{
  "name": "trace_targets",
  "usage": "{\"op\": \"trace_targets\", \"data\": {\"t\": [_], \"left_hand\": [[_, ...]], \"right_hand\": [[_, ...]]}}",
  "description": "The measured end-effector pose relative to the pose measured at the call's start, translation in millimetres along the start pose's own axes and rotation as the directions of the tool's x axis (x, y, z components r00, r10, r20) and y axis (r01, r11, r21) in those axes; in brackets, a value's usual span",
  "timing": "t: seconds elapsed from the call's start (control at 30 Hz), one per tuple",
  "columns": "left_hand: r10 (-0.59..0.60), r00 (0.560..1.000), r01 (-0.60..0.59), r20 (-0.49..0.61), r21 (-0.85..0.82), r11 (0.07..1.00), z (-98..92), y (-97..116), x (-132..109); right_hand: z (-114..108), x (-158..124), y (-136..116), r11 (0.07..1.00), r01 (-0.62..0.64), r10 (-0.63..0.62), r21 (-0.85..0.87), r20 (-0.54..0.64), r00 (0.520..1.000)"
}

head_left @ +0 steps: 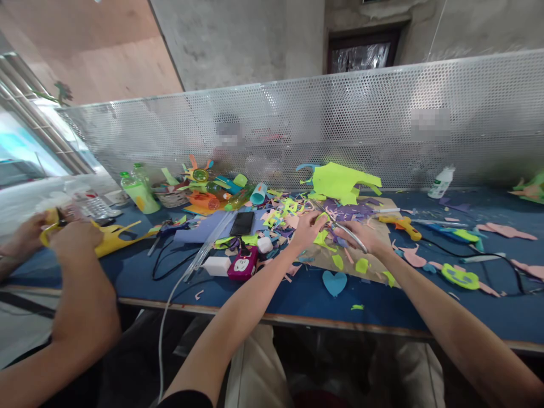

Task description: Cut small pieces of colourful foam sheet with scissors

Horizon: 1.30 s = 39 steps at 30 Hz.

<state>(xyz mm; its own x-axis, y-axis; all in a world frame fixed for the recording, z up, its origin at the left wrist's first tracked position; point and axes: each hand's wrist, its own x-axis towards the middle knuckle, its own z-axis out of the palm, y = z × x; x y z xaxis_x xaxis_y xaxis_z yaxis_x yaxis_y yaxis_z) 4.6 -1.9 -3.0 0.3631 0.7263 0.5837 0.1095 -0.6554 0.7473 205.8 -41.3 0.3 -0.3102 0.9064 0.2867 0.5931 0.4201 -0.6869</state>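
Note:
My left hand point(308, 229) is closed in a pinch on a small yellow-green foam or felt piece point(323, 220). My right hand point(363, 238) grips a pair of scissors point(349, 231), whose blades point left toward that piece. Beneath both hands lies a brown paper sheet point(369, 275) strewn with cut scraps. A large yellow-green sheet point(340, 180) with a ragged edge rests behind my hands. In front of them lies a blue heart cut-out point(335, 282). Just right of my right hand is a yellow glue gun point(402, 225) with a black cord.
A co-worker's hands point(72, 232) hold a yellow sheet point(114, 238) at the left. A phone point(242, 224), pink device point(243, 265) and white block point(217, 266) lie nearby. Bottles point(141, 194) and a basket point(170, 195) stand behind; a white bottle point(442, 182) stands right. A perforated metal screen point(289, 124) borders the table.

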Motion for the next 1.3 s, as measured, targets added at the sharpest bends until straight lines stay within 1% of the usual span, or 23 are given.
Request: {"op": "trace_targets", "data": {"t": [0.07,0.1,0.17,0.23,0.3,0.4,0.5,0.67,0.83,0.97,1.03,1.13,1.2,1.3], "left_hand": [[-0.003,1.000,0.003,0.006,-0.019,1.000,-0.3,0,0],[-0.011,1.000,0.011,0.008,-0.030,0.999,-0.4,1,0],[-0.034,0.999,0.033,-0.001,-0.029,0.999,-0.6,1,1],[-0.050,0.999,0.050,-0.022,0.017,0.999,-0.4,1,2],[-0.047,0.999,0.049,-0.028,0.081,0.996,0.2,-1,3],[-0.042,0.998,0.036,0.036,0.151,0.988,2.2,-4,4],[-0.054,0.993,0.034,0.101,0.191,0.981,4.9,-8,3],[-0.080,0.983,0.042,0.163,0.224,0.974,7.3,-7,1],[-0.057,0.995,0.041,0.080,0.195,0.980,6.2,-5,1],[-0.017,0.999,0.010,0.040,0.164,0.986,5.8,-4,2],[-0.028,1.000,0.027,0.008,0.114,0.993,6.6,-4,3],[-0.077,0.997,0.077,-0.015,0.000,0.997,8.8,-4,3],[-0.101,0.995,0.099,-0.023,-0.054,0.994,10.0,-4,3],[-0.103,0.994,0.099,-0.036,-0.090,0.991,9.8,-3,3]], "right_hand": [[3,1,-3,0.999,-0.035,0.032,-0.022,-0.127,0.991],[4,1,-3,0.999,-0.048,0.047,0.000,-0.195,0.980],[6,2,-2,0.992,-0.053,0.084,0.111,-0.293,0.952],[7,3,2,0.967,-0.039,0.126,0.252,-0.339,0.932],[7,6,6,0.937,-0.006,0.145,0.350,-0.372,0.917],[8,9,9,0.906,0.051,0.143,0.421,-0.417,0.898],[11,11,9,0.892,0.090,0.119,0.444,-0.421,0.899],[15,12,14,0.912,0.107,0.092,0.395,-0.452,0.887],[15,14,22,0.919,0.084,0.107,0.386,-0.448,0.888],[14,13,15,0.912,0.100,0.082,0.397,-0.417,0.905],[14,11,9,0.904,0.118,0.061,0.412,-0.396,0.916],[16,9,1,0.882,0.147,0.025,0.448,-0.357,0.934],[17,8,-1,0.871,0.164,0.003,0.463,-0.339,0.941],[18,8,1,0.866,0.165,-0.009,0.473,-0.314,0.949]]}}
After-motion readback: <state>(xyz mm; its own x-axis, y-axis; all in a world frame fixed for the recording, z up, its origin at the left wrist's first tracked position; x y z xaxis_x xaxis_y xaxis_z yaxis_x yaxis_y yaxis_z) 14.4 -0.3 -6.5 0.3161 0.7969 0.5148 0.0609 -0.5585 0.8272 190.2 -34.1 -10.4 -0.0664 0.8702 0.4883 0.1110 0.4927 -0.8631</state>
